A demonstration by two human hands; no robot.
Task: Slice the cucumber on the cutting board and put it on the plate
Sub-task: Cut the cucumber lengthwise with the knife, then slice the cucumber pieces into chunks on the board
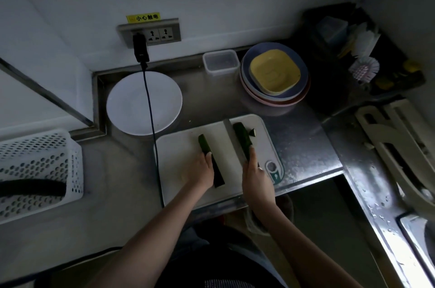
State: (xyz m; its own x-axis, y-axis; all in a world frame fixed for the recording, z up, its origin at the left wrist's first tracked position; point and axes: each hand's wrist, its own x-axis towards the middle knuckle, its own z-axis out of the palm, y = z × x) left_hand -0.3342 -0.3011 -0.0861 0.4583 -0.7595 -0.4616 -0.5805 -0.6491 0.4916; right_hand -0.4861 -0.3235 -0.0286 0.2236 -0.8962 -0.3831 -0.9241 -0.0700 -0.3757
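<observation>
Your left hand point(200, 168) presses one cucumber half point(210, 160) flat on the cutting board point(179, 158) so it cannot roll, while your right hand point(255, 170) grips the knife point(233, 139) beside the other half point(242, 139), below the plate point(127, 104).

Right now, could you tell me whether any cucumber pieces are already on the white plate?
No, the white plate is bare, and both cucumber halves lie on the cutting board.
</observation>
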